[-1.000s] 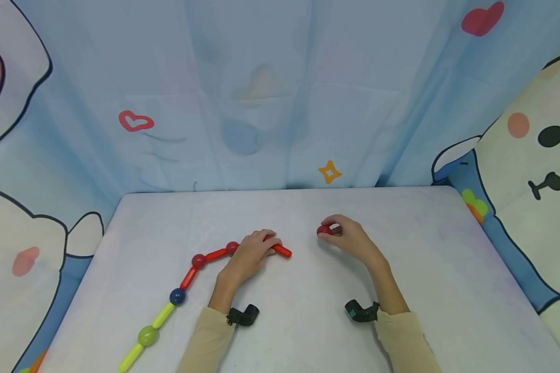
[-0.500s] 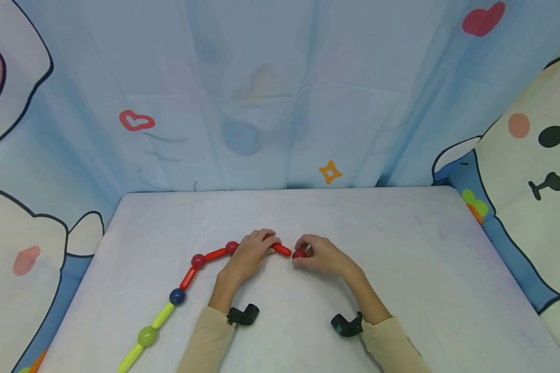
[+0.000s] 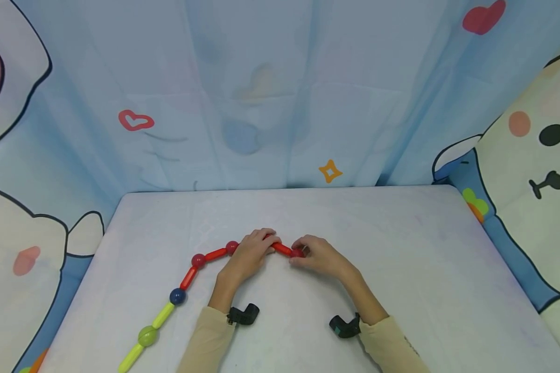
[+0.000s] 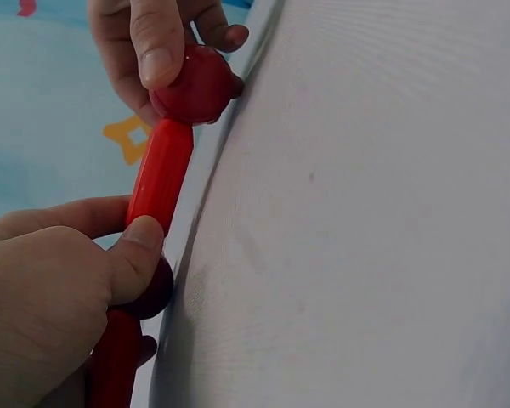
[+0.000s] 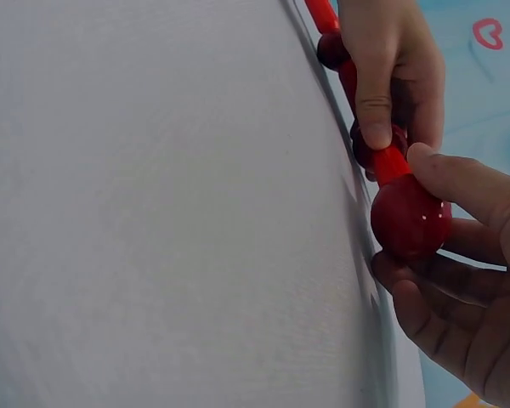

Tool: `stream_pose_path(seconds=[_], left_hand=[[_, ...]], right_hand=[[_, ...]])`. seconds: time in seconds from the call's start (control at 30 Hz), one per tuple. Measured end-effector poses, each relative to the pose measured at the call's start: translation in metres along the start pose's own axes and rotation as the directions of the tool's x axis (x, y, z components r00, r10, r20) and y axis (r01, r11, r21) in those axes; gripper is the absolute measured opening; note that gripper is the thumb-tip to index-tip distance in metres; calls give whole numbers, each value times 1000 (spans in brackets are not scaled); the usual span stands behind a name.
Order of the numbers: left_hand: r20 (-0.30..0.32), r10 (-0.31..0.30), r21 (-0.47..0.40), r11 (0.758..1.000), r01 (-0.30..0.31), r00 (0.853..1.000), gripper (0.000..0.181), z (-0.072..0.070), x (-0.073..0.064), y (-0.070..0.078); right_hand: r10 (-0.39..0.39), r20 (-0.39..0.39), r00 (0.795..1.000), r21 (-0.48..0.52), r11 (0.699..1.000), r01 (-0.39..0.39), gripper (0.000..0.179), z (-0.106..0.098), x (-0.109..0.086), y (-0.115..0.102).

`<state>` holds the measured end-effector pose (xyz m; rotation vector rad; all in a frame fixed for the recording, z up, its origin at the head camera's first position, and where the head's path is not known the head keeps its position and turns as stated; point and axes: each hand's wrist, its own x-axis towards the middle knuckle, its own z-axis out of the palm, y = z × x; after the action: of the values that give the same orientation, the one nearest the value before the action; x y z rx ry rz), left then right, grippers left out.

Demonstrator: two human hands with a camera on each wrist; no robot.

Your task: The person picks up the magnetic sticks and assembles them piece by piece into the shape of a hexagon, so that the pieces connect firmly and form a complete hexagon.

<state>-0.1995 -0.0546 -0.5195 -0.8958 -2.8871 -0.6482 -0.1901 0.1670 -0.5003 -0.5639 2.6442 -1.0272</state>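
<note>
A chain of rods and balls lies bent across the white tabletop. My left hand (image 3: 246, 257) pinches its last red rod (image 4: 161, 166) between thumb and fingers, near a dark red ball (image 4: 155, 293) partly covered by that hand. My right hand (image 3: 324, 258) holds another red ball (image 5: 410, 218) with thumb and fingertips, and this ball sits against the rod's free end. Leftward from my left hand run a red ball (image 3: 232, 248), a red rod (image 3: 215, 255), a second red ball (image 3: 198, 260) and another red rod (image 3: 189, 278).
The chain continues toward the near left with a blue ball (image 3: 178, 296), a lime rod (image 3: 163, 315), a lime ball (image 3: 147, 336) and a further lime rod (image 3: 131, 358). Behind the white table (image 3: 401, 233) hangs a blue cartoon-printed curtain (image 3: 270, 103). Each wrist carries a black camera.
My right hand has come left and toward me with its red ball, which now meets the red rod's end. My left hand has stayed in place on the chain.
</note>
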Motion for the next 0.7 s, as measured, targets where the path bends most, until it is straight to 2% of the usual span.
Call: stream_pose_path(seconds=[0.47, 0.7], left_hand=[[-8, 2, 22, 1000, -2, 1000, 26, 2, -1, 1], [-14, -3, 39, 999, 3, 1000, 25, 2, 0, 2]], right_hand=[[-30, -17, 999, -65, 997, 29, 31, 4, -1, -2], [-16, -36, 999, -62, 998, 13, 31, 4, 0, -2]])
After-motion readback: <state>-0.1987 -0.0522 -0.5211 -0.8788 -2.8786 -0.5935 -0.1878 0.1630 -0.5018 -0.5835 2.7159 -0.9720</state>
